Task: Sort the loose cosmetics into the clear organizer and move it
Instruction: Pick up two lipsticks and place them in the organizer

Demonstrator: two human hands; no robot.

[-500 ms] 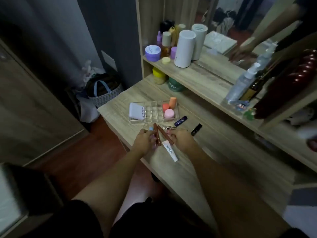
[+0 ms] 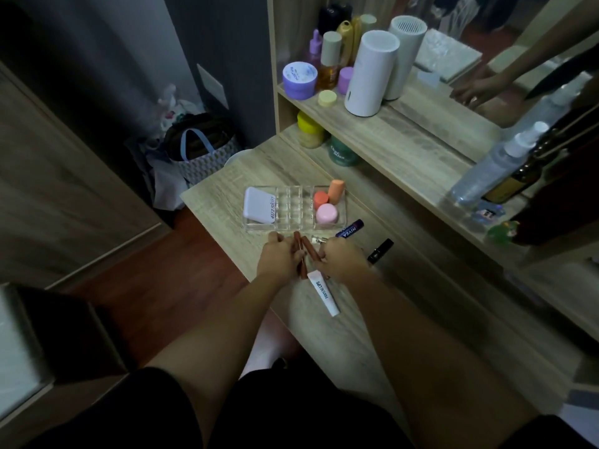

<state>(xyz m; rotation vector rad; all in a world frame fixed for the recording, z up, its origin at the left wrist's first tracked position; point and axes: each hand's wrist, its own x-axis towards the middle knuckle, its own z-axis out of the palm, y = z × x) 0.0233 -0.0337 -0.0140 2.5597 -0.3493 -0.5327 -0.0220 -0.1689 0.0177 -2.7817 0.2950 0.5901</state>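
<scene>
From the head camera I read "NIVEA" in white on a dark blue stick lying just beside the clear organizer, "4U2skin" on the flat white compact in the organizer's left compartment, and what looks like "PAINTING LIPS" on the white tube lying on the wood-grain desk between my wrists. The organizer is clear hard plastic with a small grid in the middle; its right compartment holds a round pink jar and two soft orange sponges. My left hand is closed around slim reddish-brown lip sticks; my right hand pinches one of them too. A glossy black tube lies right of my right hand
</scene>
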